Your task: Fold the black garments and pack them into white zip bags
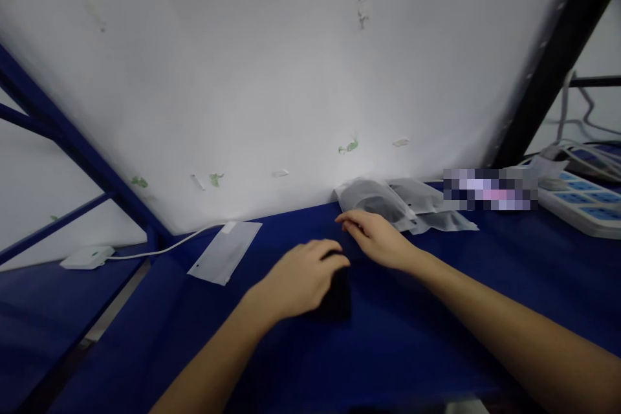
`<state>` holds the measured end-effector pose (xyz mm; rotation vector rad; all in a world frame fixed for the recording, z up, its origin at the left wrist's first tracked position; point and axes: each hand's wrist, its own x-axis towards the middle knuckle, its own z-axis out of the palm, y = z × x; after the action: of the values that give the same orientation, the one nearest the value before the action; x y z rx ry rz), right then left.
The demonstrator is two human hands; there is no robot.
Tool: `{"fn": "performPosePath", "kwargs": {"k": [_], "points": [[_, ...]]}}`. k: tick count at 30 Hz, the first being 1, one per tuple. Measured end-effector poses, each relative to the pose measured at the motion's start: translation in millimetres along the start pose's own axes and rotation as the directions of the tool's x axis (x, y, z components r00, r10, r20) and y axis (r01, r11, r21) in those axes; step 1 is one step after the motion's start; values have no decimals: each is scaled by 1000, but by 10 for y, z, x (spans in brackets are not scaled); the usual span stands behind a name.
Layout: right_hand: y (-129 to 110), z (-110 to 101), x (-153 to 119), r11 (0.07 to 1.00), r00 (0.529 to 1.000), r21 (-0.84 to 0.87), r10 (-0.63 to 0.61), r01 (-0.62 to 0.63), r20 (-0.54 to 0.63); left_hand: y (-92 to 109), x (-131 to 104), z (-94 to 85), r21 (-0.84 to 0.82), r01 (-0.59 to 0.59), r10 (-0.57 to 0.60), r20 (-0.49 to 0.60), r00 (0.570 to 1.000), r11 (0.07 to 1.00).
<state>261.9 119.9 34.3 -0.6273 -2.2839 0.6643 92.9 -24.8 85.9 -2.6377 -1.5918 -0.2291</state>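
My left hand (305, 277) is closed over a flat, black object (338, 297) on the blue tabletop. Its fingers curl round the upper part, hiding much of the object, and its kind does not show. Just beyond and to the right, my right hand (378, 238) reaches in with bent fingers drawn close to the thumb. Whatever lies between those fingertips, if anything, is too small or dark to make out. Frosted plastic bags (376, 200) lie right behind the right hand, against the wall.
A frosted, flat bag (227, 252) lies on the left of the blue tabletop (407, 343). Near it a white cable (169, 248) runs to a small white box (88, 257). On the right are a white-and-blue power strip (582, 204) and a pixelated patch. A white wall (252, 90) rises behind.
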Motion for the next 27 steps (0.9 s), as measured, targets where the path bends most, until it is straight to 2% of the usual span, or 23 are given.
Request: {"fn": "performPosePath", "kwargs": {"k": [1, 2, 3, 4, 5, 6, 8, 10, 12, 15, 18, 23, 27], "points": [[-20, 18, -9, 1000, 999, -5, -28, 28, -15, -126, -79, -56, -39, 96, -98, -48, 994, 995], [-55, 36, -24, 997, 997, -13, -72, 72, -13, -281, -171, -114, -64, 218, -224, -102, 969, 974], [-102, 56, -45, 992, 992, -24, -125, 125, 10, -453, -273, -162, -48, 361, -364, -155, 918, 931], [-157, 77, -71, 983, 982, -34, -178, 180, 55, -630, -380, -192, -1, 523, -516, -164, 841, 852], [-215, 101, -101, 972, 968, -41, -223, 230, 118, -799, -489, -201, 68, 673, -660, -146, 737, 737], [-269, 129, -134, 963, 947, -44, -254, 268, 194, -950, -592, -185, 100, 735, -725, -124, 678, 670], [-344, 192, -198, 954, 896, -41, -265, 298, 356, -1175, -763, -96, 142, 792, -790, -85, 607, 593], [-360, 257, -244, 963, 846, -35, -218, 268, 486, -1299, -866, 30, 160, 805, -811, -44, 584, 571], [-331, 302, -261, 980, 822, -37, -141, 193, 552, -1355, -907, 137, 176, 810, -821, -14, 570, 559], [-272, 316, -243, 998, 844, -44, -5, 34, 536, -1389, -915, 202, 203, 815, -833, 5, 553, 542], [-257, 289, -213, 997, 849, -12, 70, -75, 523, -1399, -919, 184, 220, 818, -841, 17, 541, 531], [-295, 257, -202, 984, 830, 42, 121, -171, 544, -1371, -910, 168, 258, 797, -828, 25, 560, 547], [-329, 257, -219, 978, 829, 127, 70, -167, 555, -1348, -888, 190, 306, 786, -829, 19, 559, 537]]}}
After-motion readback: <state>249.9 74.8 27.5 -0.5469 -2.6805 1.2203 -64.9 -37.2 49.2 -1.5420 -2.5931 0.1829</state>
